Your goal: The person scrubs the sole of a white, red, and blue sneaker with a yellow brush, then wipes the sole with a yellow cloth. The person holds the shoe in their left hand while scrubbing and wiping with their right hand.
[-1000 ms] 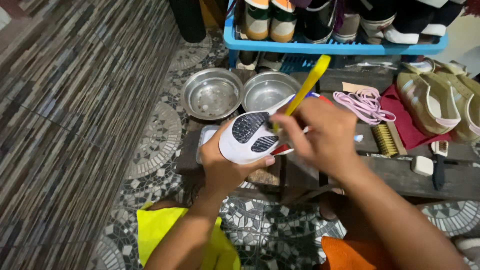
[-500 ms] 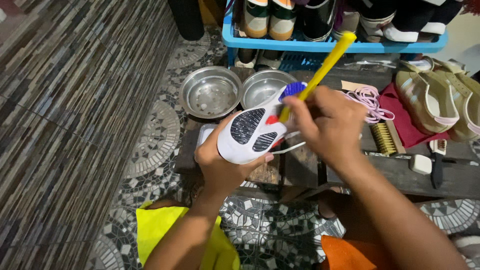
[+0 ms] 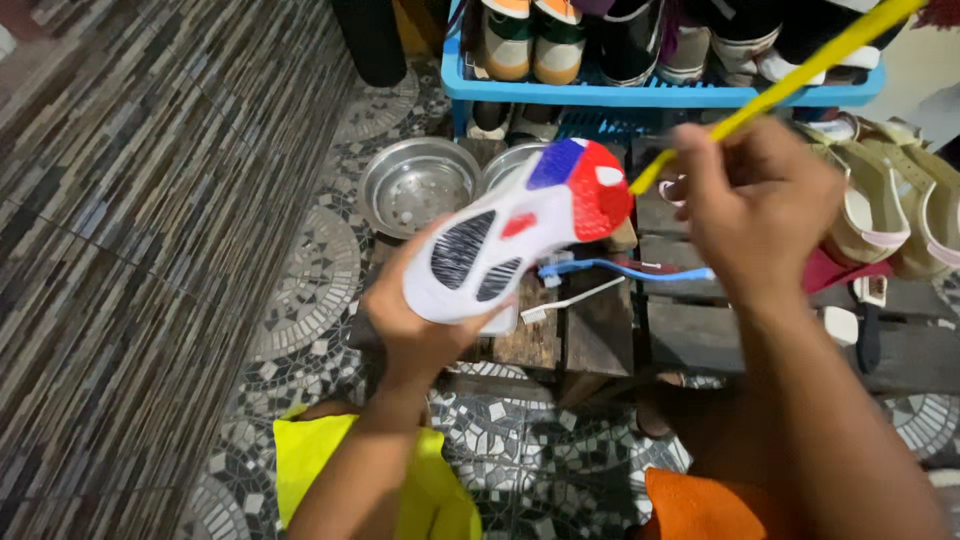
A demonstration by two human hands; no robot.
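Head view: your left hand [image 3: 415,325] wraps its grip round the white shoe [image 3: 510,245], ridged sole up over the wooden worktop [image 3: 600,330], while at three o'clock your right hand [image 3: 755,205] pinches a yellow brush handle [image 3: 800,70].

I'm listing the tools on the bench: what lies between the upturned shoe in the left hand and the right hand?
In the head view, a blue toothbrush lies on the wooden bench between the shoe and the right hand; a white toothbrush lies just below it.
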